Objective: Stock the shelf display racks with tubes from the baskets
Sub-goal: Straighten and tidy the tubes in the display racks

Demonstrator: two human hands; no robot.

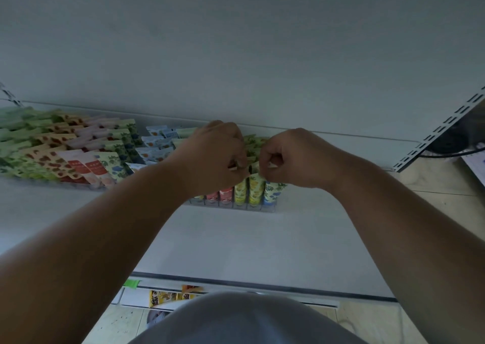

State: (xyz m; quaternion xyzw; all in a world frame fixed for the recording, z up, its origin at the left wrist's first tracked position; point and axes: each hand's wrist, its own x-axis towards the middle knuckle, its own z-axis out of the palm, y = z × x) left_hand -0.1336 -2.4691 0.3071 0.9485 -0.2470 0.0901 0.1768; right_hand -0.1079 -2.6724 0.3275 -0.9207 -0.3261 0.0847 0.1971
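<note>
A clear display rack (236,205) stands on the white shelf (236,244) with rows of upright tubes, red, yellow-green and blue patterned. My left hand (217,154) and my right hand (291,157) hover over its right rows with fingers curled. Both pinch the top edge of a yellow-green tube (255,186) that stands in the rack, the left from the left side, the right from the right. A second rack (60,154) to the left is packed with green, orange, pink and blue tubes.
The shelf's back panel (236,55) rises behind the racks. A slotted upright (443,133) runs at the right, with cables and a tiled floor beyond. Below the shelf's front edge lie packaged goods (168,297) on a lower level.
</note>
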